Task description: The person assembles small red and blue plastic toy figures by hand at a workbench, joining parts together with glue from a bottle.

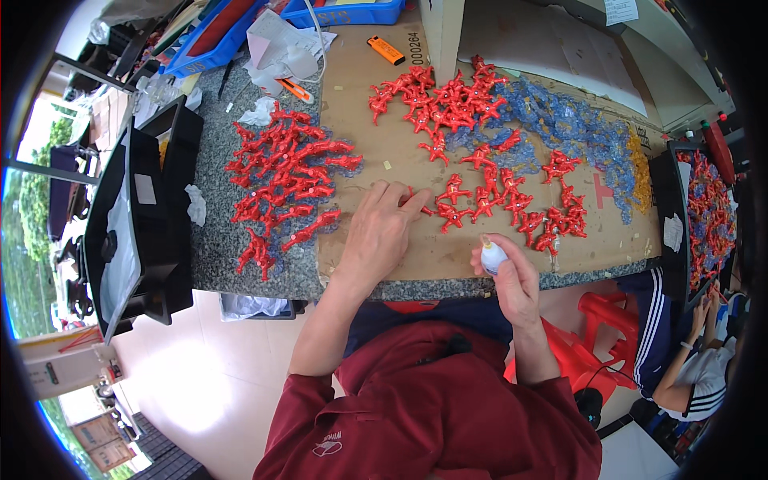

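Fingers of your left hand (381,228) bend over a red piece (410,192), which shows between them (whether they pinch it, I cannot tell); your right hand (518,284) grasps a white bottle (494,258) near red figures (453,218) on cardboard (392,144).

Small assembly workshop, by the look of it: speckled stone bench (212,248) topped with a cardboard sheet (372,152), batches of identical red figures (280,172) and translucent blue pieces (552,120) heaped loose, black bin (669,188) of more parts at right, blue tray (376,14) at the back, red plastic stool (612,310), second person (700,376) alongside, pale floor (172,352).
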Motion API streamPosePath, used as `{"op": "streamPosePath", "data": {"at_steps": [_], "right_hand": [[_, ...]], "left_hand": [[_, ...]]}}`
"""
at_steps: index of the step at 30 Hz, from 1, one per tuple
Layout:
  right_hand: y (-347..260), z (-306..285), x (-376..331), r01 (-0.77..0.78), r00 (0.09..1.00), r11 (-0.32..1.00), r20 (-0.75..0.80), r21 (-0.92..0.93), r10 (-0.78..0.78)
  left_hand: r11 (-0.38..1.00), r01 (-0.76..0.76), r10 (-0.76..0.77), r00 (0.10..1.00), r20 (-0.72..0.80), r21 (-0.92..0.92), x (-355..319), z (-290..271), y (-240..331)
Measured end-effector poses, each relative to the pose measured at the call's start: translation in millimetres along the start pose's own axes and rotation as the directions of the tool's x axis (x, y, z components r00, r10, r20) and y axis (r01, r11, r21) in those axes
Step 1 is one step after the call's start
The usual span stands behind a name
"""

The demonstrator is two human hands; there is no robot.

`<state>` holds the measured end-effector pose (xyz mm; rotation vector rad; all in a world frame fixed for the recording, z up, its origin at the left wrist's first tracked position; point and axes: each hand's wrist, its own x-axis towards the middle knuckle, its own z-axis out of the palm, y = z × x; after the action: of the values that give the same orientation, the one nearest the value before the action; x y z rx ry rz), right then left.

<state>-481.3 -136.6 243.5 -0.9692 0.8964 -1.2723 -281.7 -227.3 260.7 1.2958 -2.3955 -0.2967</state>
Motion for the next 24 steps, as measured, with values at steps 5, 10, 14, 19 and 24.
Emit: {"op": "streamPosePath", "data": {"at_steps": [5,10,14,19,24], "right_hand": [[-2.9,6.0,-5.4,-0.086,0.995,0.986,0.054,0.14,0.079],[-3.2,26.7,-5.1,-0.163,0.984,0.986,0.067,-0.046,0.166],[1.8,44.1,0.8,-0.121,0.993,0.991,-0.009,-0.066,0.12],[0.8,42.9,2.1,0.063,0.997,0.894,0.067,-0.444,-0.036],[-7.1,38.1,-7.3,-0.046,0.999,0.94,-0.028,-0.337,0.038]], "left_hand": [[0.648,0.26,-0.264,0.958,0.11,-0.716,-35.6,0.1,8.2],[-0.096,0.351,-0.297,0.883,0.363,-0.931,-64.7,-3.8,26.6],[-0.414,0.308,-0.288,0.848,0.445,-0.856,-79.1,0.7,40.7],[-0.327,0.323,-0.292,0.859,0.42,-0.888,-87.1,-3.4,44.4],[-0.415,0.239,-0.307,0.872,0.383,-0.878,-91.5,-3.7,42.7]]}}
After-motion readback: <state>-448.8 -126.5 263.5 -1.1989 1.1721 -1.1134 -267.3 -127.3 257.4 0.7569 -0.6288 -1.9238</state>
